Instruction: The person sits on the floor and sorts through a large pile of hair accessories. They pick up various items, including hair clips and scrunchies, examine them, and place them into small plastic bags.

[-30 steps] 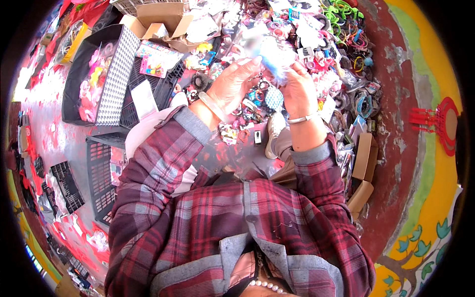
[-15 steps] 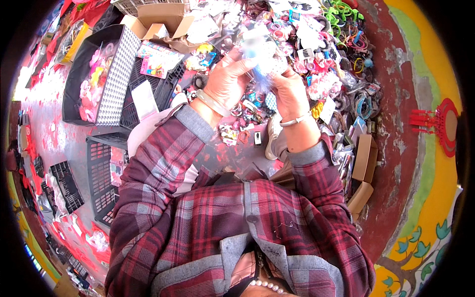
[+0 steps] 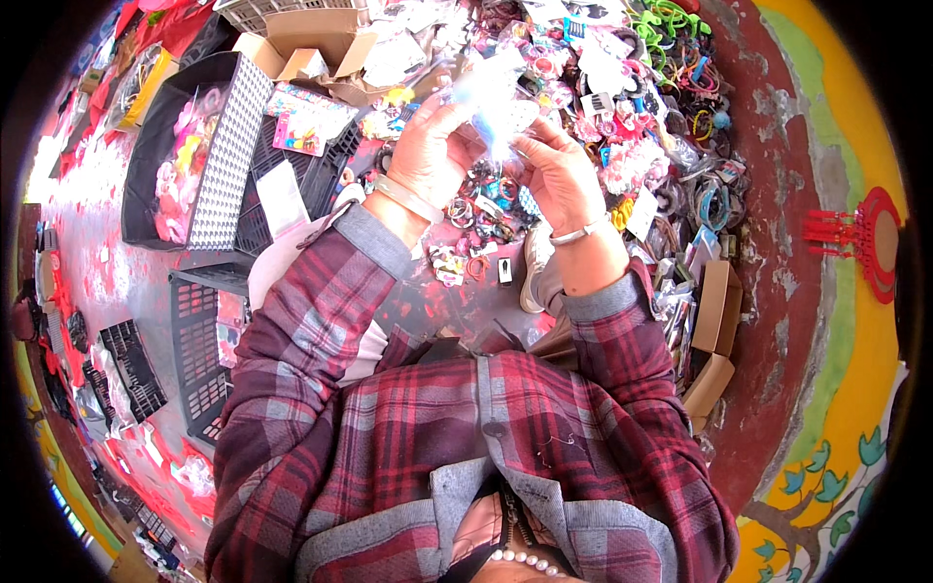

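In front of me, above a heap of hair accessories (image 3: 637,126), both hands grip a shiny clear plastic packet (image 3: 498,102) with something pale blue in it. Glare washes out its contents. My left hand (image 3: 430,155) is closed on its left side, thumb toward the packet. At its lower right edge, my right hand (image 3: 566,185) pinches with thumb and fingertips. Below the packet lie loose hair ties (image 3: 465,212) and small carded items. A pale pink ruffled bunch (image 3: 634,167) is just right of my right hand.
To the left stand a black bin with a houndstooth side (image 3: 229,155) and black plastic crates (image 3: 199,340). An open cardboard box (image 3: 321,39) sits at the far left of the heap. Another carton (image 3: 717,311) is at right, near a painted wall (image 3: 855,360).
The packet has tilted and shifted slightly left. My right fingertips have moved left along its lower edge, and my left hand has risen a little. Both hands still grip it.
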Tool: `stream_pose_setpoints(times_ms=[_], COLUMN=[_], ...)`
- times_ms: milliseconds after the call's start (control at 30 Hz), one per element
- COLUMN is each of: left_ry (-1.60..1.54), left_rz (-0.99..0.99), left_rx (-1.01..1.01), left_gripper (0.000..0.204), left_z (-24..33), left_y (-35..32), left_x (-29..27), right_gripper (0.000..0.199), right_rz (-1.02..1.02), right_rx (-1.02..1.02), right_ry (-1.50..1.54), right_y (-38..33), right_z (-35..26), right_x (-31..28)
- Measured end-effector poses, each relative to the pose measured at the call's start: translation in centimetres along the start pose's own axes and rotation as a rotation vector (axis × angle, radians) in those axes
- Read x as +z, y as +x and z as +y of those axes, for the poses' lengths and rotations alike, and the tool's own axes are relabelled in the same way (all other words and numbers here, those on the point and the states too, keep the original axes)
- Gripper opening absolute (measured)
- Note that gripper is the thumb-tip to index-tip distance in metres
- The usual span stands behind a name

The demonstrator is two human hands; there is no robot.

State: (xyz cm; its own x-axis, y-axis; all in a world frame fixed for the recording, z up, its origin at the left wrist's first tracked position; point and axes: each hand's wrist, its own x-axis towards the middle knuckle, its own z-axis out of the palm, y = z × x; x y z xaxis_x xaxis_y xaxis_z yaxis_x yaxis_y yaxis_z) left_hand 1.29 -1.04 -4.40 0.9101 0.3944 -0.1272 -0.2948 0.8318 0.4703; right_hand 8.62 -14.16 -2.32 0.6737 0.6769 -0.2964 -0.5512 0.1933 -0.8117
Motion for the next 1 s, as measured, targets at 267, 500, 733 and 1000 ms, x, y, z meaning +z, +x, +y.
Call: stream_pose_setpoints(times_ms=[267, 500, 733, 1000], left_ry=[0.046, 0.021, 0.044, 0.092], left_rz=[-0.06, -0.049, -0.03, 0.019], left_rx=[-0.028, -0.042, -0.083, -0.057], left_gripper=[0.028, 0.034, 0.034, 0.033], left_z=[0.3, -0.2, -0.5, -0.4], left_y=[-0.4, -0.7, -1.0, -0.8], left_x=[0.5, 0.4, 0.3, 0.0], right_gripper=[0.025, 0.022, 0.021, 0.023], right_rz=[0.02, 0.026, 0.037, -0.01], right_rx=[-0.066, -0.057, -0.13, -0.161], right_ry=[-0.12, -0.14, -0.092, -0.083], right_y=[0.9, 0.5, 0.4, -0.1], right_z=[1.0, 1.2, 1.4, 0.6], right_x=[-1.2, -0.9, -0.4, 0.3])
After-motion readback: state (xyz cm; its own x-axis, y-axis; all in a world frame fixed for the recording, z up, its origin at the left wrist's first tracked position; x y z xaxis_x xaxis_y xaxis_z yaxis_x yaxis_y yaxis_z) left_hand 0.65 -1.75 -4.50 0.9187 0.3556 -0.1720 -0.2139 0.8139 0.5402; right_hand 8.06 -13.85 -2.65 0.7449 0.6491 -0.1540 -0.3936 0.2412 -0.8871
